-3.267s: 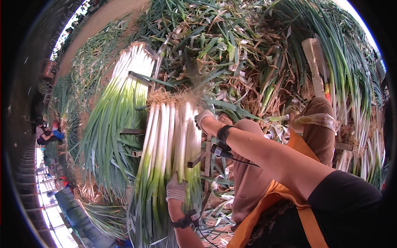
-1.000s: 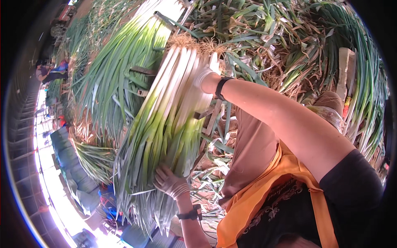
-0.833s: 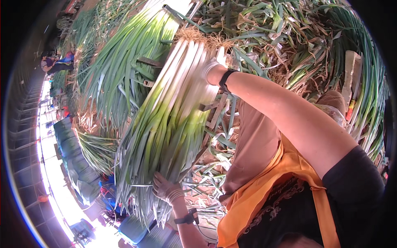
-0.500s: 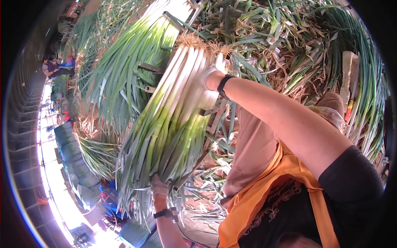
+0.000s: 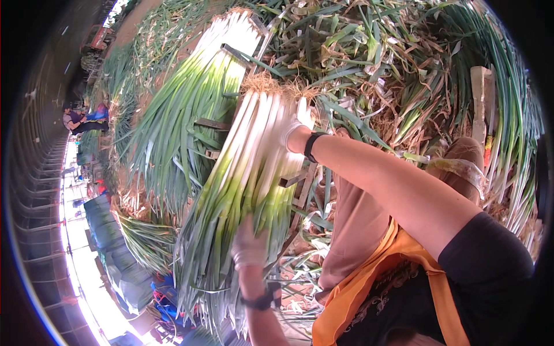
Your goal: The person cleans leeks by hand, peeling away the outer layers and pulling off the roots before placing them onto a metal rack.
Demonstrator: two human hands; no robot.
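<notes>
Everywhere a heap of cut green onion stalks and dry trimmings [image 5: 404,75] covered the ground, and a second tied bundle [image 5: 190,109] lay on a wooden rack just beside the one in hand. Nearer, the big bundle of green onions [image 5: 242,190] stretched with its white root ends away from the person and its green leaves toward the lower edge; the gloved right hand [image 5: 295,128] gripped its white end, while the gloved left hand [image 5: 249,247] pressed flat, fingers spread, against the green part
</notes>
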